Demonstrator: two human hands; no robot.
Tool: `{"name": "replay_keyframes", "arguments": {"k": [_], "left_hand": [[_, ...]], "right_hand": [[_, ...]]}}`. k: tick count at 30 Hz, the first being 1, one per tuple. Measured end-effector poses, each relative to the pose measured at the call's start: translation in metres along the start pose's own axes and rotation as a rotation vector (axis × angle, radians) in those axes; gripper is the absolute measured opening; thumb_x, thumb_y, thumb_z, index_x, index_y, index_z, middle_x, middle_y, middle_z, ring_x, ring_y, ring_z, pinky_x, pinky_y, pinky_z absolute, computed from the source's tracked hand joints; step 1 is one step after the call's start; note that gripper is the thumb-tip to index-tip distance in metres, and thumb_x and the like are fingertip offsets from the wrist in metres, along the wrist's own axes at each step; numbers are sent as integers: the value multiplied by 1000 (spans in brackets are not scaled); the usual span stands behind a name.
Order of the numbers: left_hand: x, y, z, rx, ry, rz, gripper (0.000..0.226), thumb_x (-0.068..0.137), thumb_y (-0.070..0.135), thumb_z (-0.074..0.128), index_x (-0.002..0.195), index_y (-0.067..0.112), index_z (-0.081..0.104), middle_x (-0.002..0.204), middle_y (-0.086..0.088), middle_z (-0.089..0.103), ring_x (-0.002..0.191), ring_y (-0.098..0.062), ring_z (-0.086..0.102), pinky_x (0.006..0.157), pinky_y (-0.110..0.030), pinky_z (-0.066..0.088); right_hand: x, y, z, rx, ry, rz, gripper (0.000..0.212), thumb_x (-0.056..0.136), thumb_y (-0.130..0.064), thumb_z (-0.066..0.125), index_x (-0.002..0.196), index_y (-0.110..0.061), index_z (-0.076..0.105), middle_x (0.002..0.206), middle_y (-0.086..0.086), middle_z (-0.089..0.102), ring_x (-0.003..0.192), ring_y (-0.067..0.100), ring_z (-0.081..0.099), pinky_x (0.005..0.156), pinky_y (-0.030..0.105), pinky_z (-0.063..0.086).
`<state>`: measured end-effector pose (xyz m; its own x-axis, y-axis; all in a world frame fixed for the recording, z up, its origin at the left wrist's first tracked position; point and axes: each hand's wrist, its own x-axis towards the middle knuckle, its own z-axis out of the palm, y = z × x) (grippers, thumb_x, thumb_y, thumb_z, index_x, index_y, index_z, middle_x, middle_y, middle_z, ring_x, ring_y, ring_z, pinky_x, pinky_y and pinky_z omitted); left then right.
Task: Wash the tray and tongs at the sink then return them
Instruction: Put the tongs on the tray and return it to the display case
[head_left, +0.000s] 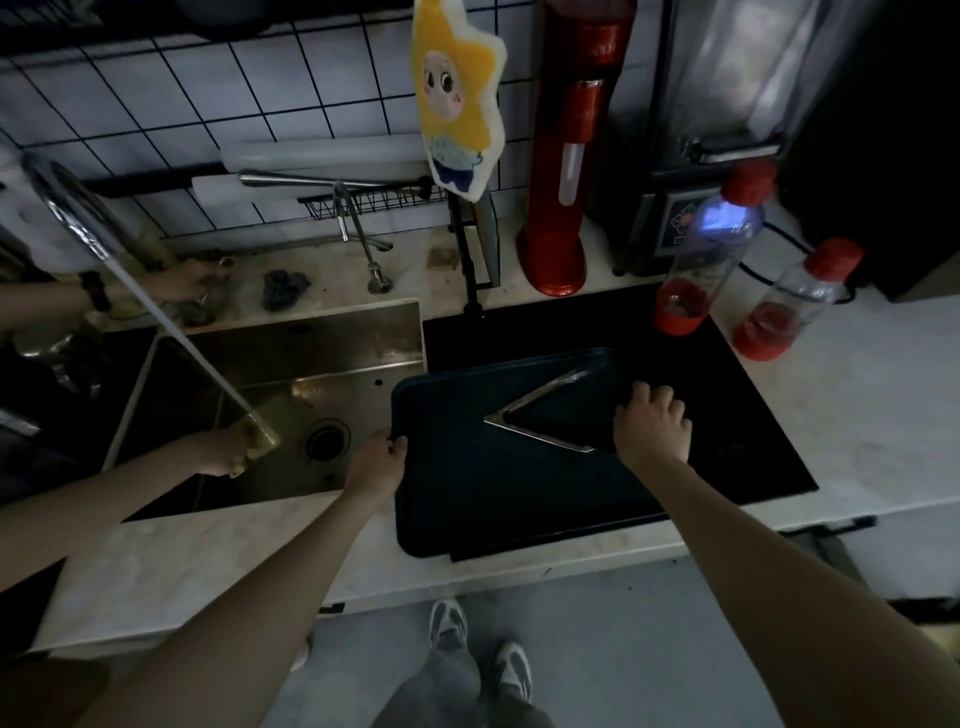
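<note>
No writing here is clear enough to read. One dark tray (498, 478) lies on the surface (857, 415), partly over a black cooktop (727, 415), just right of the sink (291, 374). One pair of metal tongs (540, 415) lies in it, open like a V, tip pointing left. The left hand (376, 462) grips the tray's left edge. The right hand (652, 423) holds the right edge, touching the tongs. Two clear bottles (711, 249) with red caps stand behind.

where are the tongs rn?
Head view, right of the sink: the tongs lie open on the dark tray, between the left hand and right hand.
</note>
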<state>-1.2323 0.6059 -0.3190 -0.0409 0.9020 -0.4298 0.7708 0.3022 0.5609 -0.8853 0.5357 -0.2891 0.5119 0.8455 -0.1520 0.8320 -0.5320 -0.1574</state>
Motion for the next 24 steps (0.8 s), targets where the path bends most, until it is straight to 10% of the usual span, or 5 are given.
{"name": "replay_keyframes", "arguments": {"k": [24], "left_hand": [[-29, 37, -10, -181, 155, 135, 30, 108, 26, 34, 113, 11, 59, 100, -2, 59, 102, -27, 60, 81, -33, 40]], "right_hand": [[-7, 21, -5, 505, -120, 355, 46, 95, -26, 51, 137, -8, 45, 138, 25, 40, 125, 45, 39, 102, 51, 36]]}}
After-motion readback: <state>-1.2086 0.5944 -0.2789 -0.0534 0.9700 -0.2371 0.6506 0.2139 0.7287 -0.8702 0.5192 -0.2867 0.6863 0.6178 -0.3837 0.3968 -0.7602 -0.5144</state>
